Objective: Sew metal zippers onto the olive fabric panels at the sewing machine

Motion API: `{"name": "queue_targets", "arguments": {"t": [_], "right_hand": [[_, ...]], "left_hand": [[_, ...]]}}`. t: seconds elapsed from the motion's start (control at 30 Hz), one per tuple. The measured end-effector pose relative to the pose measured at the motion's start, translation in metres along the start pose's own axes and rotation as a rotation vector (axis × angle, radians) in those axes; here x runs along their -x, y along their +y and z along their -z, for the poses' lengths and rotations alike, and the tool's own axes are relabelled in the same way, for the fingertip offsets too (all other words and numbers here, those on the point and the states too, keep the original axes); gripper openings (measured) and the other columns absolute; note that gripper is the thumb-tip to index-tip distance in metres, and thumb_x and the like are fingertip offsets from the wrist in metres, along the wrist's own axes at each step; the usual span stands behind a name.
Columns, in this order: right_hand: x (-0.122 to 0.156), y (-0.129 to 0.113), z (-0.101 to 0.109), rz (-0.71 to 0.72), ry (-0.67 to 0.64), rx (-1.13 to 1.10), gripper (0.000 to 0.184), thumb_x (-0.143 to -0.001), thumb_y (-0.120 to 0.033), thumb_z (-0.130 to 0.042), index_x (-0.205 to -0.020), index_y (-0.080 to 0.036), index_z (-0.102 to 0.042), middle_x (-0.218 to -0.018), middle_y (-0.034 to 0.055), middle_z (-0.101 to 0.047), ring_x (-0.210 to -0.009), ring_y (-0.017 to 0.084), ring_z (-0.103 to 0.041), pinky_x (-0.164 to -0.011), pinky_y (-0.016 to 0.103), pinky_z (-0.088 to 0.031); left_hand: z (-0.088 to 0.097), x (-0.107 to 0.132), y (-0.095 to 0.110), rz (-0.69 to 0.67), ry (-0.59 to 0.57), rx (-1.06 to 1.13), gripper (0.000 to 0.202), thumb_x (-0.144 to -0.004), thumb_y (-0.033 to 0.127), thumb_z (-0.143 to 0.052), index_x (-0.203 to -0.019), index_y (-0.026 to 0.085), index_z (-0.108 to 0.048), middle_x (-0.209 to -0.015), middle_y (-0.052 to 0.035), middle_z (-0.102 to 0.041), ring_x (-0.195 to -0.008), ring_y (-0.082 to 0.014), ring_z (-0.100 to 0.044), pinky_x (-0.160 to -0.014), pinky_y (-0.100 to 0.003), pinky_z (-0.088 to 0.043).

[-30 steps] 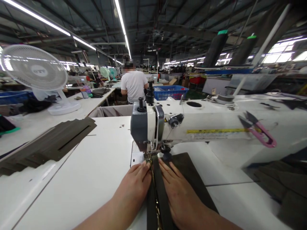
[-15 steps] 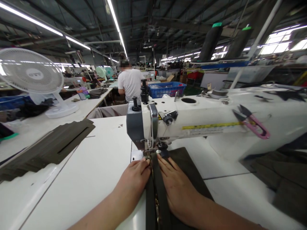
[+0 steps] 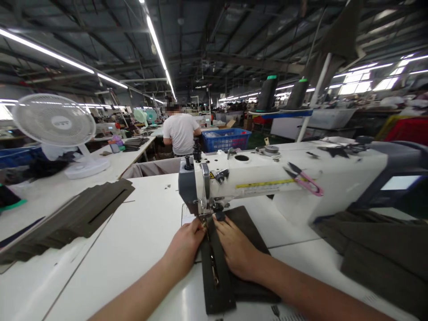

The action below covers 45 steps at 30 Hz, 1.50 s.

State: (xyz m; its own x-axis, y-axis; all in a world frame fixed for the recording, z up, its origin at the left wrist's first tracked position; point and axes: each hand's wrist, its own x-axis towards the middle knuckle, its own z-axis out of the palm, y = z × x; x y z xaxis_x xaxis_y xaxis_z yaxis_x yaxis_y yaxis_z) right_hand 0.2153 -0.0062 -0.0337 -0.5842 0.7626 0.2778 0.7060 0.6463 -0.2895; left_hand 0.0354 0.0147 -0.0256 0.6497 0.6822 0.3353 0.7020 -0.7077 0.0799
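A white sewing machine point(image 3: 267, 178) stands on the white table point(image 3: 133, 240). Under its needle lies a dark olive fabric piece point(image 3: 217, 276) with a zipper running down its middle. My left hand point(image 3: 185, 247) lies on the left side of the piece, fingers pressed together and curled at the needle. My right hand point(image 3: 236, 247) rests flat on the right side, fingers stretched toward the presser foot. Both hands press the fabric down, one on each side of the zipper.
Pink thread snips point(image 3: 306, 180) lie on the machine arm. A stack of dark olive pieces point(image 3: 73, 214) sits at the left, more dark fabric point(image 3: 377, 254) at the right. A white fan point(image 3: 56, 127) stands far left. A person in a white shirt point(image 3: 180, 131) sits behind, near a blue basket point(image 3: 225, 138).
The view has pulled back and tilted down, showing more of the fabric's near end and the machine's right side. Both hands stay pressed on the fabric at the needle.
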Motion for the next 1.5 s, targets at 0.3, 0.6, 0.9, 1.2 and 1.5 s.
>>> {"name": "queue_targets", "arguments": {"t": [0.3,0.6,0.9,1.2,1.5], "right_hand": [[0.052,-0.04,-0.022,0.387,0.51,0.192,0.014,-0.078,-0.015,-0.05,-0.08,-0.013,-0.064,-0.088,0.012,-0.064,-0.089,0.023,-0.056,-0.08,0.035,-0.047],[0.053,-0.058,-0.022,0.448,0.485,0.273,0.031,-0.078,-0.002,-0.035,-0.075,-0.007,-0.065,-0.074,0.0142,-0.064,-0.074,0.023,-0.058,-0.069,0.034,-0.051],[0.05,-0.049,-0.03,0.4,0.527,0.306,0.03,-0.079,-0.002,-0.035,-0.077,-0.01,-0.064,-0.076,0.0126,-0.066,-0.066,0.019,-0.059,-0.061,0.027,-0.05],[0.042,-0.033,-0.037,0.342,0.46,0.253,0.022,-0.081,-0.005,-0.042,-0.084,-0.012,-0.063,-0.077,0.0108,-0.065,-0.074,0.019,-0.06,-0.066,0.028,-0.05],[0.021,-0.018,-0.038,0.304,0.49,0.208,0.025,-0.081,-0.006,-0.039,-0.083,-0.012,-0.063,-0.072,0.0094,-0.064,-0.066,0.018,-0.058,-0.059,0.028,-0.048]], "left_hand": [[0.011,0.019,0.008,-0.007,0.03,0.13,0.035,-0.077,0.005,-0.046,-0.108,0.015,-0.058,-0.11,-0.011,-0.058,-0.102,-0.0208,-0.057,-0.087,-0.035,-0.049],[0.012,0.04,0.032,-0.004,0.137,0.034,0.023,-0.077,0.01,-0.052,-0.098,0.015,-0.063,-0.104,-0.0097,-0.065,-0.093,-0.0211,-0.063,-0.081,-0.037,-0.053],[0.01,0.032,0.032,-0.08,0.185,-0.048,0.011,-0.082,0.014,-0.051,-0.086,0.013,-0.061,-0.093,-0.0094,-0.066,-0.085,-0.0209,-0.063,-0.085,-0.039,-0.05],[0.009,0.018,0.02,-0.139,0.196,-0.071,0.016,-0.086,0.016,-0.045,-0.084,0.014,-0.061,-0.087,-0.0082,-0.066,-0.08,-0.0186,-0.063,-0.083,-0.037,-0.05],[-0.01,0.014,0.008,-0.103,0.229,-0.082,0.015,-0.083,0.01,-0.047,-0.089,0.015,-0.06,-0.085,-0.0063,-0.065,-0.078,-0.0195,-0.061,-0.072,-0.032,-0.053]]}}
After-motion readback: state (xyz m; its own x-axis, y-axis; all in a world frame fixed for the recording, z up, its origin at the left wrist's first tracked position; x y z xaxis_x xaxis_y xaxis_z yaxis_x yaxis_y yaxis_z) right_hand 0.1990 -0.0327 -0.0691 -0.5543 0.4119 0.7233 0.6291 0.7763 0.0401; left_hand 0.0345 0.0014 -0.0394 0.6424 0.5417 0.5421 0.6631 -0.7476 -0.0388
